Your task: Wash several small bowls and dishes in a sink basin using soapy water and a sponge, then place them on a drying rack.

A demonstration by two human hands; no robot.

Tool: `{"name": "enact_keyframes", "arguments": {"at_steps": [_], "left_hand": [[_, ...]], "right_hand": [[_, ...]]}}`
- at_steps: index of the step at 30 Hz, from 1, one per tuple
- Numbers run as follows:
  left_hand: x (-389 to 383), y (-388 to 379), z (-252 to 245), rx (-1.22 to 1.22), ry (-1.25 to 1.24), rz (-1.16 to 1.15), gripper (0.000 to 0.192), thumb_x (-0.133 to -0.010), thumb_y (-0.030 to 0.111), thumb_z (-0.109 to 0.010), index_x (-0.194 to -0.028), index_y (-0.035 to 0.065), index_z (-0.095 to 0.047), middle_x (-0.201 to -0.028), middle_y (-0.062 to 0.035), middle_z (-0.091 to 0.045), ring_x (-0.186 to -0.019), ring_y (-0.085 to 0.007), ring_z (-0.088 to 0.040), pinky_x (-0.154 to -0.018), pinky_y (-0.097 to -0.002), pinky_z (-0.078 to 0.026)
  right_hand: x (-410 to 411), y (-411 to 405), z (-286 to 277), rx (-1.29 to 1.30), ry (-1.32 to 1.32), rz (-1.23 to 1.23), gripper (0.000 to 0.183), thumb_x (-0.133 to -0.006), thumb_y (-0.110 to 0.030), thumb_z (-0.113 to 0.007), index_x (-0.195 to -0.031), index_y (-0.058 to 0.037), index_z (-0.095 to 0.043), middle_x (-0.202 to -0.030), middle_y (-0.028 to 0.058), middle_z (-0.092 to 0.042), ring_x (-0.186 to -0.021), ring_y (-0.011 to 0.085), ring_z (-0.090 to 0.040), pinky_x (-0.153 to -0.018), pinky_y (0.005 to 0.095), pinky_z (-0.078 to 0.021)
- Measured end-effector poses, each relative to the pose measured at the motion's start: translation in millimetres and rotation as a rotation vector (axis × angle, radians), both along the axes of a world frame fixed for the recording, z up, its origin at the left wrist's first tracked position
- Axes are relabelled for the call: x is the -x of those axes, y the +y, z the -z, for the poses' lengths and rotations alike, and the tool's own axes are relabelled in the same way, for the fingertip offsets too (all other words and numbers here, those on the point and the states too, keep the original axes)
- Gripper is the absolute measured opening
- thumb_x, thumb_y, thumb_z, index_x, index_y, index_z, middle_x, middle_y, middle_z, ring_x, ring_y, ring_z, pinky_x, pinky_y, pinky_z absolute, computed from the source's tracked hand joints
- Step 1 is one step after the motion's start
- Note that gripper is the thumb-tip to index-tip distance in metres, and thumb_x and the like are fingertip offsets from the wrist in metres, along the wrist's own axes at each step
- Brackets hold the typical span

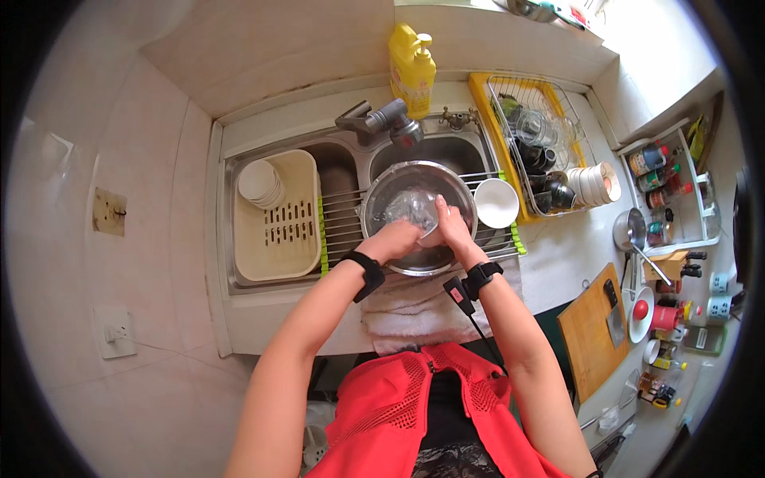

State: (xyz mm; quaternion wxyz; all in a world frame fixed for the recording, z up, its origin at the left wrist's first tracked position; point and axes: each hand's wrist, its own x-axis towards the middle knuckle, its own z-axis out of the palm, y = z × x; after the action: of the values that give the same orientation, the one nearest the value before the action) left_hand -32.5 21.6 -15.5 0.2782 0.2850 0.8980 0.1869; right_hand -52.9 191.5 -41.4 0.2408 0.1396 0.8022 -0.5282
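Observation:
A stainless steel basin [464,179] sits over the sink on a roll-up drying rack [340,224]. Both of my hands are inside it. My right hand [454,228] grips a pale bowl [431,238], its thumb up along the rim. My left hand [399,238] reaches to the bowl's left side; its fingertips are hidden, so its grip is unclear. Beyond the hands, the basin holds something clear and shiny, either water or a transparent item. A white bowl [496,204] rests on the rack, just right of the basin.
Left, a cream draining basket [293,245] holds stacked white bowls [260,184]. The faucet [382,119] and a yellow pump bottle [415,74] stand behind. Right are a wire dish rack [519,128] with dishes, a cutting board [588,340] with a cleaver [614,319], and a saucepan [629,229].

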Motion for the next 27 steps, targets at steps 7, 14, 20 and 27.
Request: {"name": "enact_keyframes", "arguments": {"at_steps": [7, 14, 20, 27], "left_hand": [[-4.4, -15.1, -11.9, -1.047, -0.860, -0.710, 0.042, -0.087, 0.022, -0.067, -0.123, 0.0023, -0.056, -0.111, -0.0049, -0.062, -0.101, -0.0147, -0.056, -0.088, -0.0310, -0.045], [11.5, -17.8, 0.1, -0.778, -0.314, -1.025, 0.043, -0.087, 0.024, -0.065, -0.122, 0.0012, -0.055, -0.110, -0.0140, -0.064, -0.106, -0.0244, -0.058, -0.091, -0.0335, -0.043], [-11.2, -11.2, 14.4, -0.007, 0.416, -0.441, 0.044, -0.084, 0.009, -0.053, -0.127, 0.0005, -0.048, -0.130, -0.0213, -0.044, -0.118, -0.0368, -0.046, -0.096, -0.0423, -0.043], [12.0, -1.9, -5.6, -0.250, 0.042, -0.785, 0.022, -0.078, -0.001, -0.049, -0.096, -0.0041, -0.062, -0.115, -0.0271, -0.055, -0.109, -0.0380, -0.054, -0.088, -0.0420, -0.048]], "right_hand": [[-4.6, 14.7, -27.0, 0.540, -0.328, 0.088, 0.075, -0.089, -0.068, -0.036, -0.135, -0.0099, -0.044, -0.136, 0.0094, -0.047, -0.122, 0.0270, -0.048, -0.096, 0.0505, -0.0414], [-6.0, 15.0, -30.5, 0.571, -0.314, 0.088, 0.073, -0.083, -0.057, -0.062, -0.124, 0.0013, -0.047, -0.122, 0.0162, -0.055, -0.089, 0.0241, -0.065, -0.071, 0.0360, -0.0547], [-20.3, -1.0, -38.2, -0.503, 0.550, -0.302, 0.086, -0.070, -0.038, -0.079, -0.129, 0.0043, -0.033, -0.115, 0.0279, -0.047, -0.106, 0.0429, -0.052, -0.091, 0.0451, -0.0438], [-27.4, -12.0, -56.2, -0.592, 0.437, -0.283, 0.081, -0.073, -0.036, -0.077, -0.132, -0.0010, -0.033, -0.115, 0.0254, -0.045, -0.105, 0.0435, -0.051, -0.088, 0.0464, -0.0452]]}}
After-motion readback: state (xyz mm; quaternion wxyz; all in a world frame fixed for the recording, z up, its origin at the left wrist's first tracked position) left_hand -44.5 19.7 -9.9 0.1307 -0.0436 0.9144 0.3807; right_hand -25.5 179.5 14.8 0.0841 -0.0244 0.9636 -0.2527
